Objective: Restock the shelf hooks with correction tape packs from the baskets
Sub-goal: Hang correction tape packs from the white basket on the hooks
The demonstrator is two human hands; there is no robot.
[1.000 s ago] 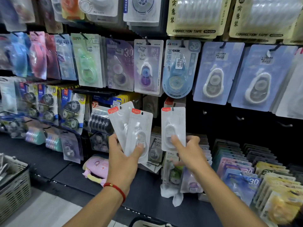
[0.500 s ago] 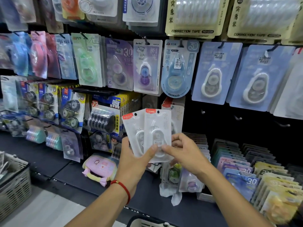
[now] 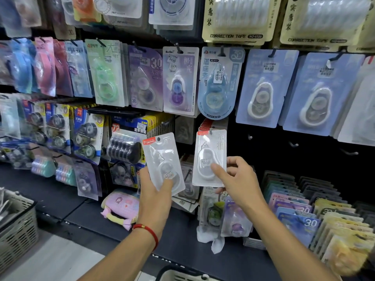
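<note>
Clear plastic blister pack with red corner tab (image 3: 163, 162), white tape inside. Second clear blister pack with red tab (image 3: 209, 157), white dispenser, grey characters. Red cord bracelet with gold bead (image 3: 147, 232) at wrist. Pale blue hanging cards with white dispensers (image 3: 265, 88). Pink plush pouch with yellow strap (image 3: 119, 207). Grey slatted plastic basket (image 3: 16, 230). Black shelf board (image 3: 52, 191).

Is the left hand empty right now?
No, the left hand grips a clear correction tape pack by its lower end.
</note>
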